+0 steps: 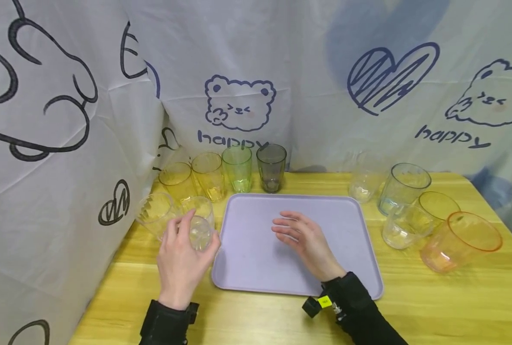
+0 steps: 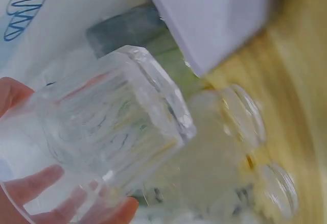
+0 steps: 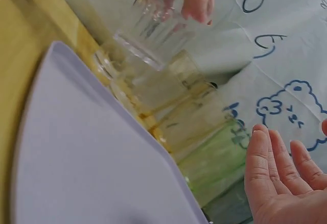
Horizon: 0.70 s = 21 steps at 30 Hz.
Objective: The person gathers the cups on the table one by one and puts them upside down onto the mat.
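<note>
My left hand (image 1: 182, 258) grips a clear drinking glass (image 2: 117, 117), with fingers and thumb around its sides. The glass is tilted, its thick base pointing away from the palm, and in the right wrist view it hangs above the table. Close behind it stand clear glasses (image 1: 152, 215), yellow glasses (image 1: 208, 177), a green glass (image 1: 238, 170) and a grey glass (image 1: 271, 168). Over the lilac tray (image 1: 256, 268) hovers my right hand (image 1: 305, 242), holding nothing, its fingers extended and slightly bent in the right wrist view.
To the tray's right stand a tall clear glass (image 1: 363, 184), a blue-grey glass (image 1: 404, 189), a yellow glass (image 1: 443, 206), a shorter clear glass (image 1: 404, 230) and an orange glass (image 1: 459, 244). A printed cloth (image 1: 316, 96) hangs behind and left of the wooden table (image 1: 459, 306).
</note>
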Each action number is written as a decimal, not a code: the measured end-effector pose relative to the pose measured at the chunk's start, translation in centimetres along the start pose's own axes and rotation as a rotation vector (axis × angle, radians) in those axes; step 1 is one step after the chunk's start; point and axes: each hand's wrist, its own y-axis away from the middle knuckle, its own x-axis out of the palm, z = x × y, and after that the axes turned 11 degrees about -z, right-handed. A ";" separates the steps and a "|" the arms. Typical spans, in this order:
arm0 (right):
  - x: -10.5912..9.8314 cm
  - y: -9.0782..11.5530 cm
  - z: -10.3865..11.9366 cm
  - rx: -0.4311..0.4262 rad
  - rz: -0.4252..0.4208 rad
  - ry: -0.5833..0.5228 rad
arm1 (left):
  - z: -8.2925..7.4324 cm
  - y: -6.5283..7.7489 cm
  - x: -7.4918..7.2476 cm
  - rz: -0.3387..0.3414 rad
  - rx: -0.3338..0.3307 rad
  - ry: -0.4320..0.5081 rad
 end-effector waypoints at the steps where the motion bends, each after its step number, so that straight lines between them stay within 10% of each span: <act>1: -0.2 0.0 0.1 -0.007 -0.008 -0.001 | -0.4 -0.2 0.2 0.000 -0.001 0.023; 21: -2.1 0.0 1.2 -0.087 -0.120 -0.061 | -9.0 -1.0 6.1 0.093 -0.098 0.611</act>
